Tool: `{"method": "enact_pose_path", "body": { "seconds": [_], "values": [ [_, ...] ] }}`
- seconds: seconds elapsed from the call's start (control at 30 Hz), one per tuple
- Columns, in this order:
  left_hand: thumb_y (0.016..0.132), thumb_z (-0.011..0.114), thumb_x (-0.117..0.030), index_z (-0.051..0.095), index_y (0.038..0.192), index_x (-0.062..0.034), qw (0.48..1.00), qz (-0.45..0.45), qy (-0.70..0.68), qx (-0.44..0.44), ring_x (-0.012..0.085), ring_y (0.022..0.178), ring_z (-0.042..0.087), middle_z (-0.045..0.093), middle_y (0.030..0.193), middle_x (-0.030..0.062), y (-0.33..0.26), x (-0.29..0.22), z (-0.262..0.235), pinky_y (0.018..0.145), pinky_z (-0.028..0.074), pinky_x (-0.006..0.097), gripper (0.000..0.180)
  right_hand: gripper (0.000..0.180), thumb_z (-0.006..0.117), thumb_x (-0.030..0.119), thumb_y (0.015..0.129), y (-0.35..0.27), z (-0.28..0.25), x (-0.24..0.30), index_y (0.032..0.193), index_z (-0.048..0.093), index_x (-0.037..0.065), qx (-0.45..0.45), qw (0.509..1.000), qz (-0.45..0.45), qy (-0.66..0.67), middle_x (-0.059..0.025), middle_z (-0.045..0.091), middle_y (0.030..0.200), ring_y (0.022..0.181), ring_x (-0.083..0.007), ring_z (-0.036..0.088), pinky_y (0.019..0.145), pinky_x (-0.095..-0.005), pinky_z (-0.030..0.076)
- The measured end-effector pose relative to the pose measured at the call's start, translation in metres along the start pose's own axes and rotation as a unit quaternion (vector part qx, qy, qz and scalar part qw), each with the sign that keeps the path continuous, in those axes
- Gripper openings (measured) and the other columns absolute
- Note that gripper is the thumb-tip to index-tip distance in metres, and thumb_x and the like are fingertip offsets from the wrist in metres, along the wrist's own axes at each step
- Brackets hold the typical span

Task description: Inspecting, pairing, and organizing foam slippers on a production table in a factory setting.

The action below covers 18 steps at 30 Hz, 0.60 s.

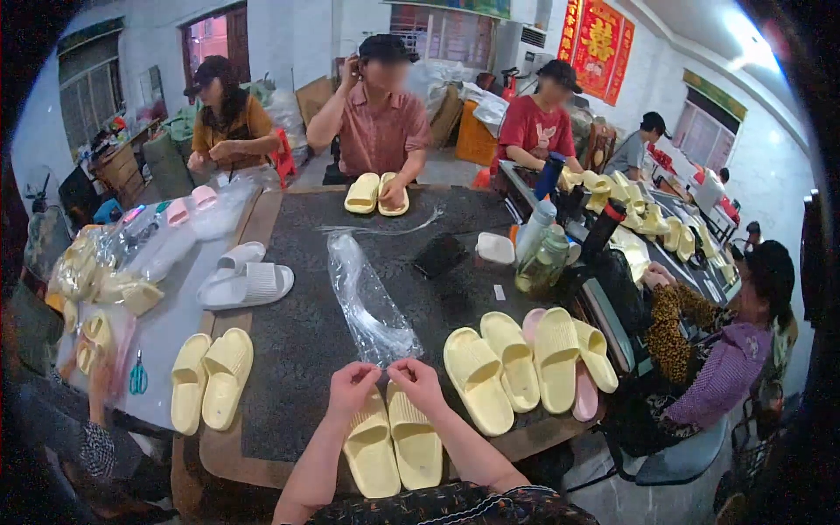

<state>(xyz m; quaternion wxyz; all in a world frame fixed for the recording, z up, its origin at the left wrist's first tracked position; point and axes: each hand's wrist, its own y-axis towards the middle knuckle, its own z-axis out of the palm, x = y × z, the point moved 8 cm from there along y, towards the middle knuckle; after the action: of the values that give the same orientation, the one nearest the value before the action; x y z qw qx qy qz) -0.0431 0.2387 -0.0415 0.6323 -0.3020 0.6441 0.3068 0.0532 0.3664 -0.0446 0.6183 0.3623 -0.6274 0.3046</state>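
A pair of pale yellow slide slippers (371,455) rests in front of me at the table's near edge. Over their toe ends are my left hand (352,387) and my right hand (416,385), close together with fingertips pinched. Whatever thin thing the fingers hold is too small to make out. Just beyond my fingertips lies a long pile of clear plastic bags (372,302). To my right stand several more yellow slippers (479,381), with a pink slipper (586,394) partly under them. Another yellow pair (210,381) sits to my left.
White slippers (249,284) lie at the left, near teal scissors (137,374). Thin clear strands (385,226) lie farther off. Bottles (538,249), a white container (495,248) and a black bag (604,293) stand at the right. Co-workers sit around; one opposite touches yellow slippers (362,192).
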Motion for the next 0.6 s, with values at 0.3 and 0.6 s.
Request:
{"method": "enact_pose_path", "body": {
  "seconds": [0.3, 0.6],
  "values": [
    [0.083, 0.068, -0.012, 0.068, 0.093, -0.002, 0.999, 0.023, 0.023, -0.001, 0.007, 0.073, 0.06, 0.067, 0.083, 0.0015, 0.001, -0.004, 0.0, 0.066, 0.049, 0.023, 0.013, 0.014, 0.067, 0.016, 0.086, 0.004, -0.001, -0.006, 0.09, 0.064, 0.003, -0.003, 1.0, 0.0, 0.003, 0.0085, 0.05, 0.07, 0.065, -0.0006, 0.042, 0.058, -0.0173, 0.035],
    [0.083, 0.069, -0.015, 0.068, 0.093, -0.0004, 1.0, -0.024, 0.006, -0.001, 0.0055, 0.068, 0.056, 0.064, 0.076, -0.0001, 0.003, 0.012, -0.004, 0.061, 0.046, 0.022, 0.018, 0.009, 0.066, 0.013, 0.086, 0.004, -0.001, -0.016, 0.089, 0.063, 0.005, -0.008, 0.999, 0.025, -0.037, 0.0072, 0.054, 0.072, 0.065, -0.0014, 0.046, 0.059, -0.0181, 0.038]
  ]
}}
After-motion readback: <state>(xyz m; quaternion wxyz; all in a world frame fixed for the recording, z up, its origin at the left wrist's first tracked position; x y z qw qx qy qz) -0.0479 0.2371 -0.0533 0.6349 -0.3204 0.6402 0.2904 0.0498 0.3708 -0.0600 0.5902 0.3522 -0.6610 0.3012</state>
